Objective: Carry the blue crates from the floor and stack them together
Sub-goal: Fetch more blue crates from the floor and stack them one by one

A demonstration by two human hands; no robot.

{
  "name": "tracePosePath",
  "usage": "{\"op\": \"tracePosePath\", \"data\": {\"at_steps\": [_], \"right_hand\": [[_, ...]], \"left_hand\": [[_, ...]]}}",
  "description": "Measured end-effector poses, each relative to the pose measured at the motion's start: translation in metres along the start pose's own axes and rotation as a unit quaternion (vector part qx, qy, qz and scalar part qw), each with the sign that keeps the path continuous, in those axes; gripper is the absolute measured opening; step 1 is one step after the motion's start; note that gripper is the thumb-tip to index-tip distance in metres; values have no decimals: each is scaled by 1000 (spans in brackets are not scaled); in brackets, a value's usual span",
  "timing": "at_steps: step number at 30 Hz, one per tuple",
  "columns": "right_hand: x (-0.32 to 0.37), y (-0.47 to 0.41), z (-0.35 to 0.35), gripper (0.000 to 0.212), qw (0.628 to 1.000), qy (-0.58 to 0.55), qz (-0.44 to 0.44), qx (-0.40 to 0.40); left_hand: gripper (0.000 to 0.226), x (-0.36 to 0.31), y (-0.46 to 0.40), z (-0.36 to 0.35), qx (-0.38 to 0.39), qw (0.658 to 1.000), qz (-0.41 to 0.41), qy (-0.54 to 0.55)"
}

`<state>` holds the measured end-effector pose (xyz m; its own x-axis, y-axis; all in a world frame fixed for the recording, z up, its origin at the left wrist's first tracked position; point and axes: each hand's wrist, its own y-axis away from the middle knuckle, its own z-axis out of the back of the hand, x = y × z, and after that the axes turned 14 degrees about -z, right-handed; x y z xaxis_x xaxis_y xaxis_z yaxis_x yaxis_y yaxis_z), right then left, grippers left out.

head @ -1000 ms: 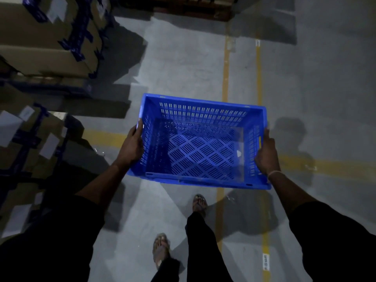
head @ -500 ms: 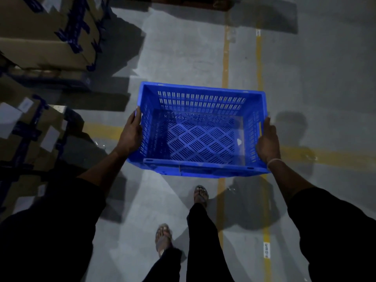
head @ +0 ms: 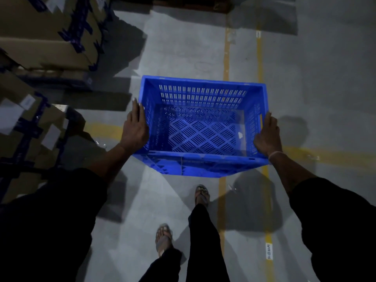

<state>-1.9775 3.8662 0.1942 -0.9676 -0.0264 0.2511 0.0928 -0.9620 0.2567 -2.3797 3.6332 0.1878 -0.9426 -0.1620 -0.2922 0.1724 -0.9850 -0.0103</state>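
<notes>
Concrete floor (head: 183, 47) | blue crate (head: 201, 167) seemingly empty | left hand (head: 135, 129), right hand (head: 266, 137) carrying

black sleeves (head: 50, 210) | black trousers (head: 203, 241) | sandals (head: 163, 238) | right wristband (head: 275, 154)

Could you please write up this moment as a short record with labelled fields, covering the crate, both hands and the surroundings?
object carried: blue perforated plastic crate, empty, open side up, held above the floor
left hand: left hand flat against the crate's left wall, fingers straight
right hand: right hand on the crate's right wall by the handle slot; finger curl unclear
floor: grey concrete floor with yellow painted lines
surroundings: brown cardboard boxes with blue tape stacked at left
other crates: none in view
</notes>
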Motion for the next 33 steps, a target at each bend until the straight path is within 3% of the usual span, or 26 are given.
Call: {"op": "tracePosePath", "data": {"at_steps": [4,17,24,28,33], "right_hand": [[-13,24,-9,102,993,64,81,-57],[-6,16,-8,105,992,60,88,-68],[-9,14,-5,107,993,83,82,-21],[-5,9,6,110,990,112,63,56],[21,26,26,109,986,103,71,112]], "left_hand": [[89,-11,14,-7,-6,999,-34,-37],[108,8,-5,-9,24,996,-83,-22],[126,-3,-15,13,208,977,22,-38],[120,-31,-11,30,195,974,93,59],[137,-78,38,32,126,967,131,179]]}}
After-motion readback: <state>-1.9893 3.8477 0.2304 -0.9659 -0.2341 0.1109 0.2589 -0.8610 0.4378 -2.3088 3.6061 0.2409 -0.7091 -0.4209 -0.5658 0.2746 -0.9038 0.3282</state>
